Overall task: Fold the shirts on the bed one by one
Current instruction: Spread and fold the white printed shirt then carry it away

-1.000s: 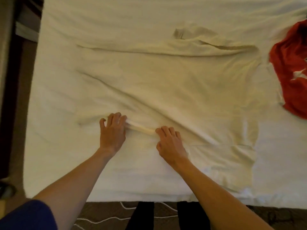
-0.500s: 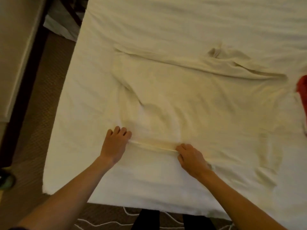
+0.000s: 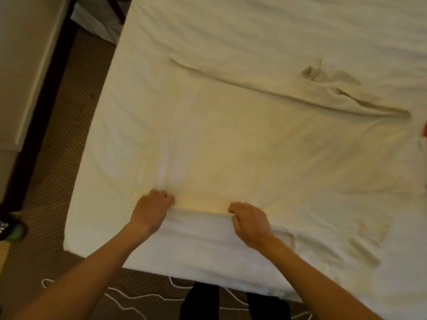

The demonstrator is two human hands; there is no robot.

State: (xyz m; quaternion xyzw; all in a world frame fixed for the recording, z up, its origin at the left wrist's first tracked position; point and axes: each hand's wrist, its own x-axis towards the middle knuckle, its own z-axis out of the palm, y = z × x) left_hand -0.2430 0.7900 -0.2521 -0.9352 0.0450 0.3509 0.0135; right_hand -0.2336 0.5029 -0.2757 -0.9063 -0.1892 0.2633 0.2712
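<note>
A cream shirt [image 3: 265,144] lies spread flat across the white bed [image 3: 231,31], its far side folded over with a sleeve bunched at the upper right. My left hand [image 3: 151,210] and my right hand [image 3: 249,224] sit side by side at the shirt's near edge. Both have their fingers curled round that edge and pinch the cloth, which forms a small raised ridge between them. A sliver of a red shirt [image 3: 424,133] shows at the right border.
The bed's near edge [image 3: 161,269] runs just in front of my legs. Brown carpet [image 3: 53,158] with a white cord [image 3: 129,296] lies to the left and below. A dark shoe [image 3: 11,227] sits on the floor at the left.
My head has swung left, so the red shirt has nearly left the view. Both hands went from lying flat on the shirt's near edge to curling round it and pulling it taut toward me.
</note>
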